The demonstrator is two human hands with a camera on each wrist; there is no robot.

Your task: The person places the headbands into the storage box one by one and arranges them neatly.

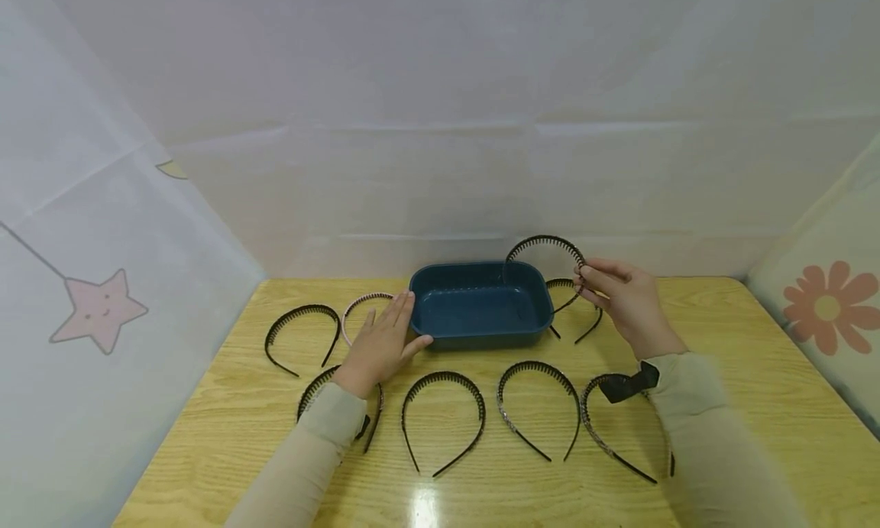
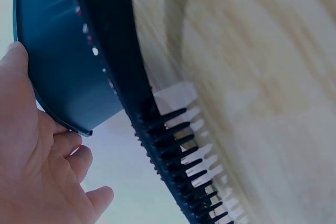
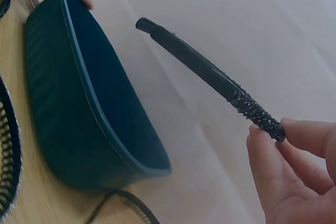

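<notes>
A dark blue rectangular bin point(image 1: 481, 341) stands on the table near the back. My left hand point(image 1: 380, 344) rests against its left end, fingers fairly straight and thumb at the front corner. With thumb and fingertips, my right hand point(image 1: 635, 305) pinches one side of a black toothed headband point(image 1: 546, 239) and holds it raised over the bin's right end. Dark sparkling stones cover part of that headband point(image 3: 252, 111) in the right wrist view. Another black headband point(image 1: 596, 328) lies beside the bin, below the right hand. A pink headband point(image 1: 352, 306) lies by the left hand, partly hidden.
Several more dark headbands lie about, including one at the far left point(image 1: 302, 308), one front centre point(image 1: 443, 375) and one under the right forearm point(image 1: 591, 421). A headband point(image 2: 121, 61) crosses close before the left wrist camera. White cloth point(image 1: 440, 131) hangs behind the wooden table point(image 1: 227, 429).
</notes>
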